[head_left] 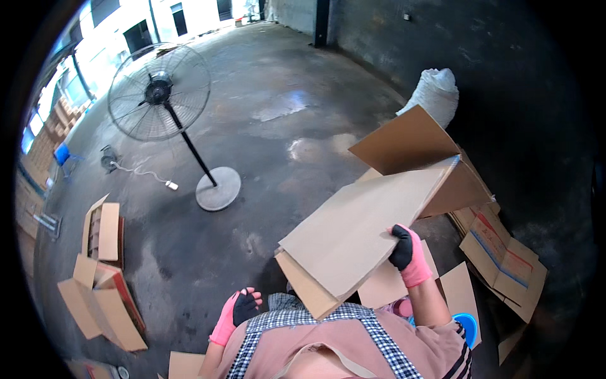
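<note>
In pink-and-black gloves with bare fingertips, my right hand (407,252) grips the right edge of a flattened cardboard box (353,234). The flat brown panels tilt across the front of my body, with a second layer showing under the lower left edge. Behind its upper right end, a partly unfolded carton (404,142) stands with flaps raised; whether the two are joined I cannot tell. My left hand (238,309) hangs low by my waist, empty, its fingers loosely bent and apart.
Open cartons (104,297) stand on the floor at left. A pedestal fan (218,189) stands ahead, near a white cable (142,170). Folded cardboard (505,265) lies at right, a blue tub (467,328) beside me. A white sack (435,95) leans by the dark wall.
</note>
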{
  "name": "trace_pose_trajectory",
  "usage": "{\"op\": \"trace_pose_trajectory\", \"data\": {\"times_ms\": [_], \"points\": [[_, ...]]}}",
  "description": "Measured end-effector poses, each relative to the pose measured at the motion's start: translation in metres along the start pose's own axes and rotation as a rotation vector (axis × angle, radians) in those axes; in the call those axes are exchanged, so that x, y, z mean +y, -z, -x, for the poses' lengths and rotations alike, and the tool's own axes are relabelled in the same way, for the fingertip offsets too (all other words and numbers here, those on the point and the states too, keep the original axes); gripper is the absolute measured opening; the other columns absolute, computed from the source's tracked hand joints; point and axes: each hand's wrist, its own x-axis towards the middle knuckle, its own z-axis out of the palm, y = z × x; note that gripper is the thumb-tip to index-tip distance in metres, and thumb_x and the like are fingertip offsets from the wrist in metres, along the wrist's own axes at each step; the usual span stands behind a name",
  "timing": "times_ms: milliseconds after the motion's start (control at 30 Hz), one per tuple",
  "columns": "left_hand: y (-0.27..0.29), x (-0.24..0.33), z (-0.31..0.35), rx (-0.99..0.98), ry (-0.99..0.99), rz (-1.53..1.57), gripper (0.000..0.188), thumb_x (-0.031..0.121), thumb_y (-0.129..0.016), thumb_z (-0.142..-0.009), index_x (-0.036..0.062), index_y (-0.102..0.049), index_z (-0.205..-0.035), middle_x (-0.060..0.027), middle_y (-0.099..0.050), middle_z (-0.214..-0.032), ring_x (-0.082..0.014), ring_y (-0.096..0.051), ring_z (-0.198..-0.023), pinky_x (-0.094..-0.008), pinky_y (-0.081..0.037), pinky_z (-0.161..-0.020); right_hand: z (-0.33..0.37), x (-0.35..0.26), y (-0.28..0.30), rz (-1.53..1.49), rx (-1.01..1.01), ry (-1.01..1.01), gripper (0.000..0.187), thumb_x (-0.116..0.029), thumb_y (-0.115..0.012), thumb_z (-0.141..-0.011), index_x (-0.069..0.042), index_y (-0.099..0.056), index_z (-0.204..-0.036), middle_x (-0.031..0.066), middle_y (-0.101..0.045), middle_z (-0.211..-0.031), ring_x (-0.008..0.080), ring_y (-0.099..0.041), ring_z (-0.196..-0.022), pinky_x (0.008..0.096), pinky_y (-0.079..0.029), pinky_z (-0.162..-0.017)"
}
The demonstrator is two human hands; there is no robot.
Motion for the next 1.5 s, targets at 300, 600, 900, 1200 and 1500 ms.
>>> {"op": "trace_pose_trajectory", "data": {"times_ms": [300, 600, 900, 1200, 1500], "points": [[-0.080, 0.086, -0.224, -0.369, 0.119, -0.159, 0.041, 0.038, -0.042, -0.088, 0.0040, -0.045, -0.110, -0.0130, -0.056, -0.101, -0.0237, -0.057, -0.087, -0.0335, -0.049, -0.071, -0.112, -0.039, 0.054, -0.634, 0.426, -0.343, 0.007, -0.004, -0.047, -0.079, 0.000, -0.052, -0.079, 0.0074, -0.056, -0.078, 0.0156, -0.055, -0.074, 0.0285, -0.045, -0.067], [-0.231, 0.111, -0.365, -0.540, 0.578, -0.143, 0.032, 0.040, -0.047, -0.086, 0.0096, -0.052, -0.096, -0.0026, -0.054, -0.074, -0.0118, -0.052, -0.063, -0.0252, -0.045, -0.054, -0.193, -0.021, 0.124, -0.501, 0.570, -0.230, 0.011, -0.007, -0.045, -0.080, 0.001, -0.051, -0.084, 0.0074, -0.057, -0.084, 0.0157, -0.055, -0.077, 0.0264, -0.045, -0.071], [-0.333, 0.175, -0.469, -0.472, 0.544, -0.168, 0.036, 0.042, -0.046, -0.087, 0.0075, -0.054, -0.091, -0.0026, -0.053, -0.070, -0.0115, -0.051, -0.059, -0.0244, -0.044, -0.053, -0.365, -0.059, 0.188, -0.634, 0.551, -0.364, 0.017, -0.012, -0.048, -0.075, 0.000, -0.051, -0.088, 0.0117, -0.056, -0.088, 0.0240, -0.055, -0.084, 0.0337, -0.045, -0.078], [-0.429, 0.275, -0.567, -0.330, 0.394, -0.256, 0.039, 0.045, -0.047, -0.085, 0.0073, -0.055, -0.081, -0.0006, -0.051, -0.060, -0.0092, -0.049, -0.053, -0.0204, -0.039, -0.047, -0.593, -0.093, 0.180, -0.220, 0.318, -0.283, 0.008, -0.011, -0.048, -0.077, -0.003, -0.050, -0.074, 0.0059, -0.052, -0.074, 0.0156, -0.053, -0.072, 0.0266, -0.043, -0.067], [-0.561, 0.372, -0.750, -0.346, -0.163, 0.124, 0.026, 0.034, -0.055, -0.083, 0.0084, -0.053, -0.077, 0.0017, -0.047, -0.066, -0.0084, -0.047, -0.060, -0.0220, -0.040, -0.056, -0.801, -0.168, 0.179, -0.179, 0.265, 0.118, 0.012, -0.015, -0.048, -0.080, -0.004, -0.053, -0.077, 0.0029, -0.051, -0.077, 0.0118, -0.049, -0.074, 0.0263, -0.040, -0.069]]}}
